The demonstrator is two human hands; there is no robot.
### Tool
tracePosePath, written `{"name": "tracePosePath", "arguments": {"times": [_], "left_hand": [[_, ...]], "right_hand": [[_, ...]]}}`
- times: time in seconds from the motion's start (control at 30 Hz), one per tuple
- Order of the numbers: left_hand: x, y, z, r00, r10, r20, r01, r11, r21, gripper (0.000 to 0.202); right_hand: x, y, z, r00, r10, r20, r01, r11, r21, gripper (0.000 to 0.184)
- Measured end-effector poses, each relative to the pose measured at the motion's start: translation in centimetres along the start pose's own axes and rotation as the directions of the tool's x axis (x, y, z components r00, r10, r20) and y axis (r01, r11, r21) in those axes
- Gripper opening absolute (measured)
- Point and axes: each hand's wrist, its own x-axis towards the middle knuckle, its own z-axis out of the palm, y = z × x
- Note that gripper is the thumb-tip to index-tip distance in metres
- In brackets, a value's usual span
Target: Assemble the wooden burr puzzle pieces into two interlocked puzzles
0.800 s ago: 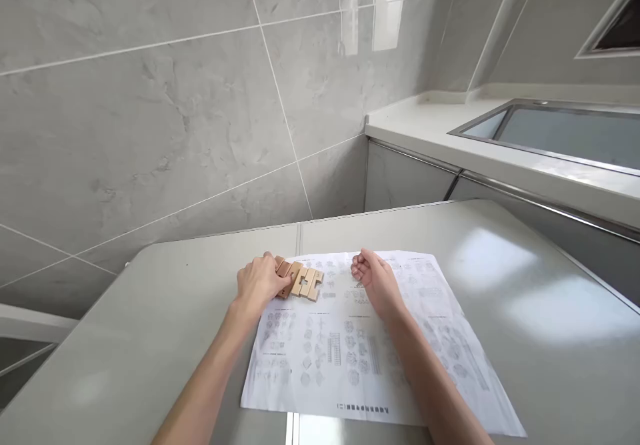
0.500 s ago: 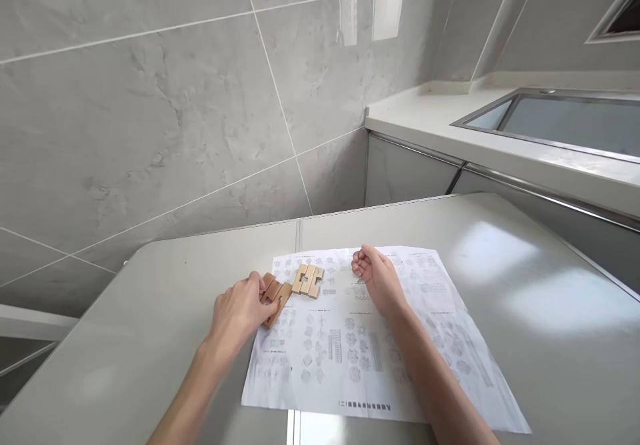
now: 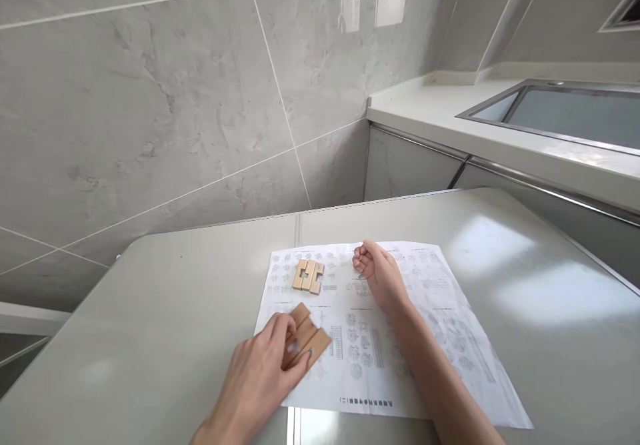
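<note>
Between the thumb and fingers of my left hand (image 3: 267, 358) are brown notched wooden puzzle pieces (image 3: 307, 338), laid side by side and held over the lower left part of a printed paper sheet (image 3: 415, 391). Farther back on the sheet lie paler wooden puzzle pieces (image 3: 309, 277), grouped flat with notches forming gaps. My right hand (image 3: 381, 275) rests on the upper middle of the sheet, its fingers curled in; whatever they may hold is hidden. Small diagrams and text cover the paper.
The sheet lies on a glossy light table (image 3: 165, 311) with a seam down its middle. Behind it rises a grey tiled wall (image 3: 190, 98). A white counter (image 3: 425, 111) with a metal-framed sink (image 3: 565, 111) stands at the back right.
My left hand has moved right and nearer to me with the brown pieces, away from the pale ones. My right hand has barely moved.
</note>
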Motion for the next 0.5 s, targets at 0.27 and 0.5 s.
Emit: {"name": "tracePosePath", "arguments": {"times": [0.27, 0.5], "left_hand": [[1.9, 4.3, 2.0, 0.955, 0.287, -0.078, -0.294, 0.950, -0.104, 0.020], [5.2, 8.0, 3.4, 0.905, 0.400, -0.146, -0.414, 0.907, -0.081, 0.020]], "right_hand": [[0.1, 0.2, 0.0, 1.000, -0.021, -0.008, 0.021, 1.000, -0.012, 0.037], [0.0, -0.4, 0.0, 0.996, -0.076, -0.045, 0.073, 0.995, -0.074, 0.039]]}}
